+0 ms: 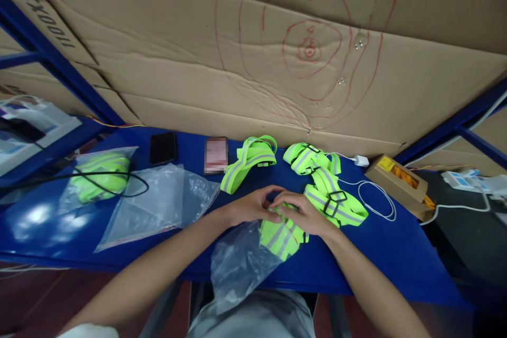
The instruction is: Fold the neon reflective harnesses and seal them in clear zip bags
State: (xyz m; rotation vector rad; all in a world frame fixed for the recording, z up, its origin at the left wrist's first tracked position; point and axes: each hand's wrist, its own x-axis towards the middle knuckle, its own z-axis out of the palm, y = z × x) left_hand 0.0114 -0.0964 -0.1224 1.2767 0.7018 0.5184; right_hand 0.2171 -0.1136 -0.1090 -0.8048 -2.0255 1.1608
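Both hands meet over a folded neon-yellow reflective strap (pixel 279 240) with grey stripes, close to the front edge of the table. My left hand (pixel 253 206) curls around its upper left side, thumb and fingers bent against it. From the right, my right hand (pixel 304 215) lies over the top of the same bundle, fingers bent onto it. A clear plastic bag (pixel 241 261) spreads from the bundle's left side down toward my lap; whether the strap is partly inside it, I cannot tell. Just beyond my right hand lies another reflective strap (pixel 328 193) with black buckles.
On the blue table (pixel 380 259) are a loose reflective strap (pixel 251 158), a flat plastic bag (pixel 158 200), a bagged strap (pixel 101 174), a black phone (pixel 162 148), a white cable (pixel 380 206) and a cardboard box (pixel 400 185). A cardboard wall (pixel 178 53) closes the back.
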